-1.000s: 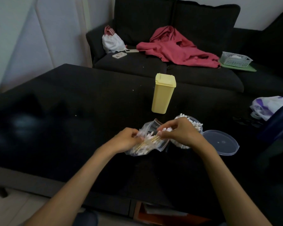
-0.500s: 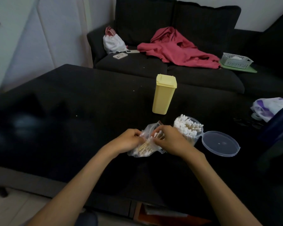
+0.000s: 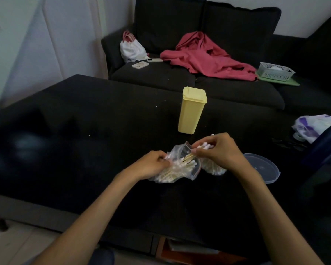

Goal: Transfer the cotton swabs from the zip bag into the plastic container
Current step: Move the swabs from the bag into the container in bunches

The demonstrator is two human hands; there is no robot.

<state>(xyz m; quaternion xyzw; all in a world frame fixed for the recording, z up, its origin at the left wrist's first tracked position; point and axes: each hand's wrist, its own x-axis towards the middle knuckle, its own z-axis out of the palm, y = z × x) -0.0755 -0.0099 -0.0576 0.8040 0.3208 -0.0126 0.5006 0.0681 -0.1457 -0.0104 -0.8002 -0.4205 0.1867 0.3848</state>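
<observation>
A clear zip bag (image 3: pixel 177 169) with a red seal lies on the black table (image 3: pixel 84 140), holding several cotton swabs with pale wooden sticks. My left hand (image 3: pixel 151 165) grips the bag's left side. My right hand (image 3: pixel 218 152) pinches a small bunch of cotton swabs (image 3: pixel 203 147), lifted out of the bag's mouth, over the round clear plastic container (image 3: pixel 214 169). The hand hides most of the container; white swab tips show through its wall.
The container's clear lid (image 3: pixel 264 169) lies just right of it. A tall yellow plastic box (image 3: pixel 191 110) stands behind the hands. A purple-and-white bag (image 3: pixel 311 127) sits at the table's right edge. Behind is a dark sofa with a red garment (image 3: pixel 204 56).
My right hand has pulled a bunch of swabs out of the bag and moved up and right over the container. My left hand has stayed on the bag.
</observation>
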